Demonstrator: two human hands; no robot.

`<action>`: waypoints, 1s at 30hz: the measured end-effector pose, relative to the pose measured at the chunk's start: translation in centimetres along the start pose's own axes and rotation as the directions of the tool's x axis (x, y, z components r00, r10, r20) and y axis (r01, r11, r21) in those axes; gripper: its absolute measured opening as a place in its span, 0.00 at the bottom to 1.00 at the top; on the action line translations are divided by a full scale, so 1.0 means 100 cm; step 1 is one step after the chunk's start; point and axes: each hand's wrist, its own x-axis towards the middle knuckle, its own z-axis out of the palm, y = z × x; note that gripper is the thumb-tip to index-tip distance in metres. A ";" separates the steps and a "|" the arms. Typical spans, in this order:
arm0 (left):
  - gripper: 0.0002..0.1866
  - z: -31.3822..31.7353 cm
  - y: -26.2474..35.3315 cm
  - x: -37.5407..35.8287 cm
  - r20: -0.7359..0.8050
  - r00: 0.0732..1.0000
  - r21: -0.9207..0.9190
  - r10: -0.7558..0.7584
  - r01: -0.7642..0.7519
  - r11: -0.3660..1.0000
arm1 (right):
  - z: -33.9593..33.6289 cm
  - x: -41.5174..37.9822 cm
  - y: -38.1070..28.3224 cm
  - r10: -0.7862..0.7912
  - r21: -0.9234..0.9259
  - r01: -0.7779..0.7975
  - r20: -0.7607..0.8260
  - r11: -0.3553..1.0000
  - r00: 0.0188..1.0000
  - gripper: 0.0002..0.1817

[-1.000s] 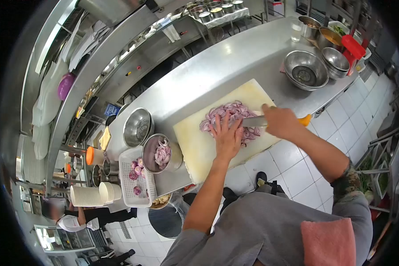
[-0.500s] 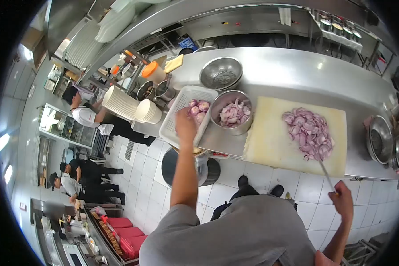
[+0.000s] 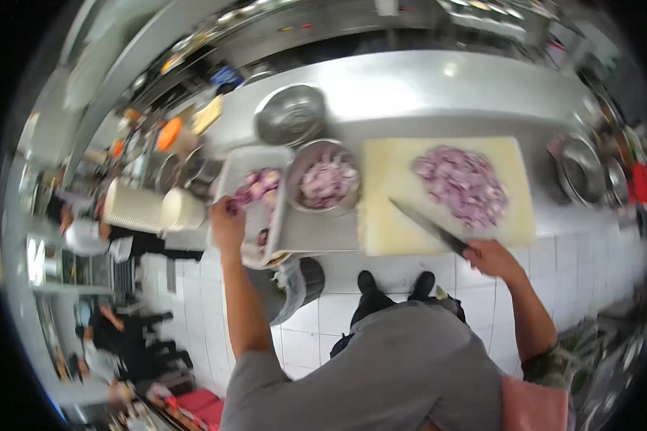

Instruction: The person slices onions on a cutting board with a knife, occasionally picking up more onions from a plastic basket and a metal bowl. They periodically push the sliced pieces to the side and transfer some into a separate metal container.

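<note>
My left hand (image 3: 228, 228) is at the near left side of a white plastic basket (image 3: 239, 164), its fingers closed round a small purple onion (image 3: 230, 206); blur softens the detail. Several peeled red onions (image 3: 259, 185) lie in the basket. My right hand (image 3: 490, 257) grips a kitchen knife (image 3: 430, 227) by its handle. The blade points left over the near part of a pale yellow cutting board (image 3: 387, 161). A heap of sliced red onion (image 3: 464, 187) covers the board's right half. Between basket and board, a steel bowl (image 3: 312, 150) contains cut onion (image 3: 329, 181).
Behind the basket stands another steel bowl (image 3: 291, 116). More metal bowls (image 3: 581, 172) are at the counter's right end. Stacked white tubs (image 3: 133, 207) and an orange-lidded container (image 3: 170, 135) stand left. A lined bin (image 3: 295, 287) is below the counter. Several people (image 3: 133, 330) stand at left.
My right hand has brought the knife from beyond the near edge up over the board. My left hand has moved to the basket's left side, with an onion now at its fingers. The view has shifted.
</note>
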 end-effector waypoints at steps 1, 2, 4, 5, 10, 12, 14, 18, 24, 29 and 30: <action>0.15 -0.019 0.054 -0.010 -0.040 0.997 -0.141 0.061 -0.066 0.988 | -0.009 0.004 0.004 0.096 0.055 -0.096 0.005 0.994 0.995 0.12; 0.18 -0.012 0.098 -0.026 0.055 0.992 -0.380 0.117 -0.088 0.921 | -0.020 0.005 0.003 0.022 -0.080 -0.030 -0.106 0.996 0.994 0.11; 0.21 0.023 0.185 -0.069 0.258 0.935 -0.627 0.242 -0.029 0.779 | -0.032 0.003 0.004 -0.082 -0.230 0.032 -0.213 0.973 0.974 0.09; 0.23 0.041 0.226 -0.091 0.293 0.879 -0.730 0.377 -0.049 0.682 | -0.036 0.000 0.000 -0.117 -0.261 0.059 -0.214 0.963 0.970 0.09; 0.24 0.144 0.285 -0.150 0.231 0.819 -0.722 0.525 -0.218 0.657 | -0.017 -0.032 -0.014 -0.081 -0.195 0.033 -0.241 0.980 0.967 0.11; 0.17 0.135 0.292 -0.153 0.132 0.844 -0.657 0.519 -0.317 0.683 | -0.012 -0.050 -0.035 0.010 -0.193 -0.049 -0.199 0.980 0.980 0.11; 0.13 0.142 0.285 -0.157 0.146 0.846 -0.637 0.512 -0.316 0.703 | -0.007 -0.063 -0.047 0.021 -0.234 -0.059 -0.159 0.970 0.987 0.11; 0.07 0.147 0.289 -0.162 0.173 0.862 -0.645 0.477 -0.266 0.716 | -0.014 -0.085 -0.051 0.014 -0.371 -0.040 -0.072 0.928 0.997 0.14; 0.07 0.149 0.290 -0.162 0.173 0.866 -0.630 0.470 -0.270 0.728 | -0.023 -0.099 -0.056 0.017 -0.392 -0.009 0.016 0.920 1.000 0.16; 0.07 0.148 0.288 -0.159 0.155 0.858 -0.626 0.489 -0.298 0.721 | 0.004 -0.066 -0.039 -0.054 -0.261 0.043 -0.036 0.964 0.998 0.14; 0.06 0.150 0.285 -0.161 0.160 0.852 -0.637 0.498 -0.296 0.712 | 0.018 -0.050 -0.032 -0.082 -0.214 0.064 -0.076 0.975 0.994 0.13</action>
